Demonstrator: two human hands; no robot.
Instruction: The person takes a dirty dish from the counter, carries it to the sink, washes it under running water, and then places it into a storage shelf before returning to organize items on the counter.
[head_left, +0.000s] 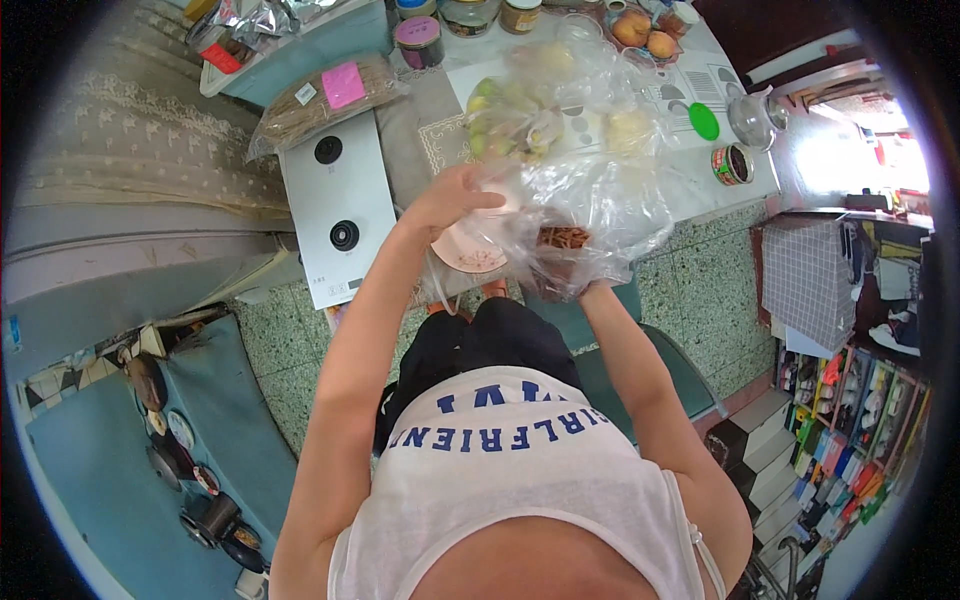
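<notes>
A clear plastic bag spreads over the near part of the table. Brown dried strips show through its opening. My right hand holds the bag and strips from below; its fingers are mostly covered by the crumpled film. On the bag's left side is my left hand, thumb stretched toward the film. Whether its fingers pinch the bag cannot be made out. Below that hand lies a pale plate with a floral pattern, partly covered by the bag. Green produce sits in clear plastic just beyond.
A white two-knob induction cooktop stands left, a bagged bundle of dry noodles at its back end. To the right are an open can, a green lid and a glass teapot. Jars and peaches line the back.
</notes>
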